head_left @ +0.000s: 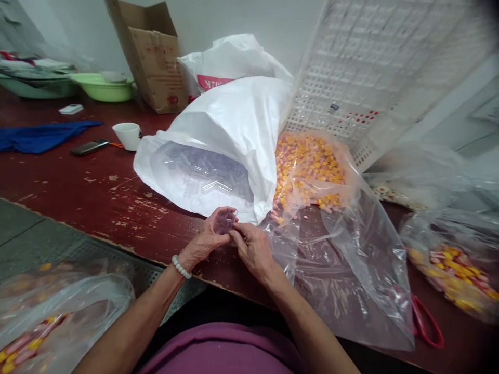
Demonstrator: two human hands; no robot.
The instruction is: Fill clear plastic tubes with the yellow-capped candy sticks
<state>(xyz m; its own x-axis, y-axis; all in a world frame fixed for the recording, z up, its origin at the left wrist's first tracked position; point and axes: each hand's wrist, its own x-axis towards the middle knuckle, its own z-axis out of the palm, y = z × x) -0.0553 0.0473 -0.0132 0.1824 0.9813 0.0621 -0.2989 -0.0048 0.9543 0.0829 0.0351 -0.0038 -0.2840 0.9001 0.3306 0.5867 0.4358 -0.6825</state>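
My left hand [205,239], with a pale bead bracelet at the wrist, is curled round several small clear plastic tubes [225,222]. Right beside it, the thumb and fingers of my right hand [255,249] are pinched together at the edge of those tubes; what they grip is hidden. Just beyond both hands, a white sack [245,114] lies on its side with its mouth towards me. Loose clear tubes [216,174] show inside it. To the right, small orange and pink pieces [312,161] are heaped in a clear plastic bag [351,259].
A white perforated crate [351,67] leans behind the heap. Across the worn red table [117,182] are a white cup [128,136], a phone [89,147], a cardboard box [159,67] and a green basin [101,88]. Red-handled scissors [427,324] lie at right. Filled bags [460,270] flank me.
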